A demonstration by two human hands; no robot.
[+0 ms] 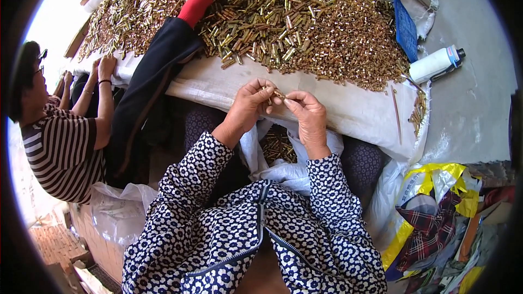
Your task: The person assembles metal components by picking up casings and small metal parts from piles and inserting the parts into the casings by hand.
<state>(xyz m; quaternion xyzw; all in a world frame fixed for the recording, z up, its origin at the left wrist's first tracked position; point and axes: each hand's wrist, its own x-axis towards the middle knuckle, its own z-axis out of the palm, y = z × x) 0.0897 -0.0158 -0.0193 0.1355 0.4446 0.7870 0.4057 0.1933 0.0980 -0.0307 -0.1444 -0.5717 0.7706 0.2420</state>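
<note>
My left hand [248,104] and my right hand [309,117] meet above the near edge of the covered table. Between their pinched fingertips is a small brass-coloured metal piece [278,94]; the fingers cover most of it. More brass colour shows among the left fingers, too small to name. Beyond my hands spreads a heap of slim brass-coloured metal tubes [272,32]. To its right lies a mound of shorter copper-coloured pieces [348,43]. Below my hands, a white woven sack [294,173] gapes between my knees, with slim brass-coloured pieces [277,144] inside.
At left, a co-worker in a striped shirt [62,147] has both hands at the table edge. Another person's dark-trousered leg [155,65] stretches onto the heap. A white bottle [436,65], a blue strip [404,27] and a thin stick [396,117] lie right. Bags and cloth [430,228] crowd lower right.
</note>
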